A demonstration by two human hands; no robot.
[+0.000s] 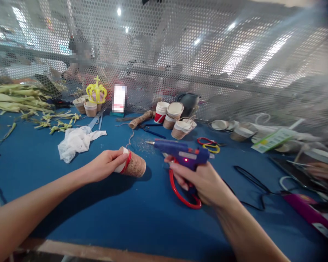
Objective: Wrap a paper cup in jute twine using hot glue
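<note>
My left hand (109, 163) grips the rim end of a paper cup (135, 165) that lies tilted on its side, its lower part wound with brown twine and a red band showing near the rim. A loose strand of twine runs from the cup toward a twine bundle (142, 118) farther back. In my right hand (199, 178) is a blue hot glue gun (177, 148), its red light lit and its nozzle pointing left, above and to the right of the cup. Red-handled scissors (177, 189) lie below the glue gun, partly hidden by my right hand.
Several cups (182, 128) stand at the back centre. A crumpled white cloth (76, 143) and a phone (119, 98) are to the left, near a yellow crown (97, 92). Black cord (251, 182) and a purple power strip (308, 211) lie right. A perforated metal screen (153, 47) borders the table.
</note>
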